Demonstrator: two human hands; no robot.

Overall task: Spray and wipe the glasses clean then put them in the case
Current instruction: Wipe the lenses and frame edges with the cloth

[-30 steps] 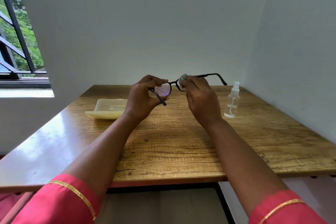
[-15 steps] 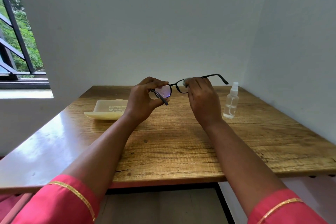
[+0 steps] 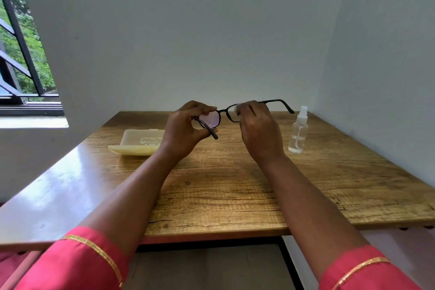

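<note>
From the head camera, we are wiping: our left hand (image 3: 186,129) is pinching the glasses (image 3: 226,114) by the left lens rim above the table (image 3: 235,195), while our right hand (image 3: 256,129) is pinching a small cloth (image 3: 236,108) around the other lens. Droplets are showing on the left lens, so we judge it needs wiping next. We are counting one open case (image 3: 138,142), one spray bottle (image 3: 298,133), one pair of glasses.
</note>
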